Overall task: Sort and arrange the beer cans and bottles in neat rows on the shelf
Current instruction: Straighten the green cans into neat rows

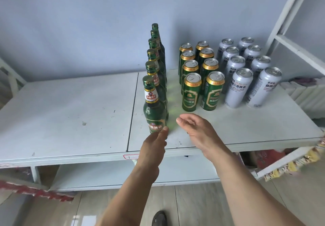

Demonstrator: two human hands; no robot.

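Several green glass beer bottles (157, 71) stand in one row running away from me on the white shelf (79, 106). My left hand (154, 144) is at the base of the front bottle (153, 105), thumb tip touching its lower label; its fingers are hidden. My right hand (195, 129) hovers just right of that bottle, fingers relaxed and holding nothing. Green cans (199, 78) stand in two rows in the middle. Silver cans (246, 73) stand in two rows to their right.
The shelf's left half is bare, with a seam (133, 109) between its two panels. A white frame post (288, 13) rises at the right. Packaged goods (290, 164) hang off a lower shelf at the right. My shoe (159, 218) is on the tiled floor.
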